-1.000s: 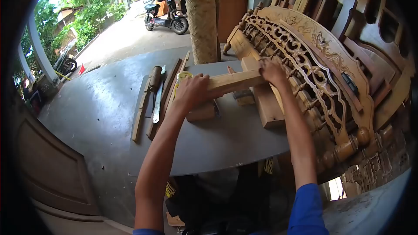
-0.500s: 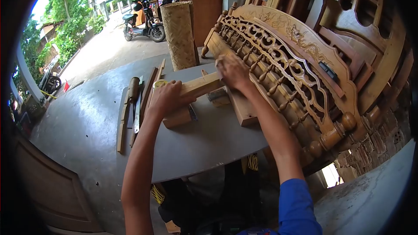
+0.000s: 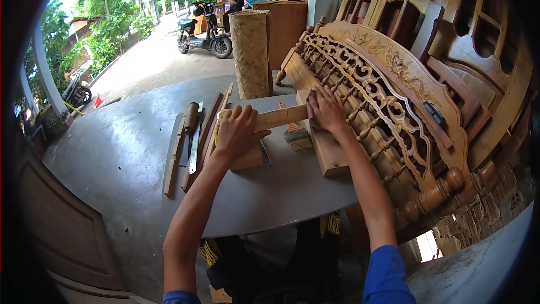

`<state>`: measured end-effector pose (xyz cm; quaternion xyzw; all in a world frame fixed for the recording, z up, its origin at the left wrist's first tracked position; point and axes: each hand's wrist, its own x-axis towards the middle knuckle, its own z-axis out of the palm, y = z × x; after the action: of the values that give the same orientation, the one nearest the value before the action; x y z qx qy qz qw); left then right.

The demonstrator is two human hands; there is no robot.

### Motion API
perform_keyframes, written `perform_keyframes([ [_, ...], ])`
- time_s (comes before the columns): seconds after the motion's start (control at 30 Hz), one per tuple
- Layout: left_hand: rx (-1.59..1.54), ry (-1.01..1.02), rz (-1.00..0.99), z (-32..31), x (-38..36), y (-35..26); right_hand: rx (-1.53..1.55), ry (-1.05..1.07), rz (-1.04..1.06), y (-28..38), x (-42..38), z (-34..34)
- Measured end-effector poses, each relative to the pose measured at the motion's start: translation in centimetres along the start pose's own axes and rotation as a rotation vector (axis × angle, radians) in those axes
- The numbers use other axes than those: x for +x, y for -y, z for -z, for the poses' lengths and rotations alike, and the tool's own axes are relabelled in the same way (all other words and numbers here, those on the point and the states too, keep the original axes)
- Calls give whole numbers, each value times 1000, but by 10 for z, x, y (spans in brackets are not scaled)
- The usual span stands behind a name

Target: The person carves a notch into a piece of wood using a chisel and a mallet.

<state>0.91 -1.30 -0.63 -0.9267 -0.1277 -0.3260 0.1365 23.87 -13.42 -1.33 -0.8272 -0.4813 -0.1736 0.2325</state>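
Observation:
My left hand (image 3: 239, 129) grips one end of a pale wooden bar (image 3: 281, 116) lying across the grey table (image 3: 281, 191). My right hand (image 3: 326, 110) presses on the bar's other end, where it rests on a thick wooden block (image 3: 327, 155). Under my left hand sits a smaller wooden block (image 3: 250, 160). A brush (image 3: 295, 134) lies beneath the bar between my hands. A carved wooden headboard (image 3: 382, 101) leans just right of my right hand.
Wooden slats, a saw (image 3: 195, 143) and a dark-handled tool (image 3: 190, 117) lie at the table's left edge. A woven cylinder (image 3: 250, 53) stands behind. A person stands by a scooter (image 3: 205, 36) outside. Wooden furniture frames (image 3: 450, 28) are stacked at right.
The bar has slid a little under my hands, and my right hand has shifted along its far end. The view has swung slightly.

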Motion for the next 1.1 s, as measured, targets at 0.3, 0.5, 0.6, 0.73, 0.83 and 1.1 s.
perform_keyframes([
  [0.3,-465,467,131,23,-9,42,-14,53,83,-12,-25,7],
  [0.5,-811,456,389,18,-18,36,-79,306,-91,12,13,12],
  [0.6,-791,430,429,17,-19,33,-108,343,41,47,20,-17],
  [0.73,-841,391,406,12,-20,37,-25,370,369,91,1,-1],
  [0.83,-800,383,405,14,-24,33,-40,336,147,48,27,-10],
  [1.1,-738,277,346,7,-23,33,6,379,473,98,2,-7],
])
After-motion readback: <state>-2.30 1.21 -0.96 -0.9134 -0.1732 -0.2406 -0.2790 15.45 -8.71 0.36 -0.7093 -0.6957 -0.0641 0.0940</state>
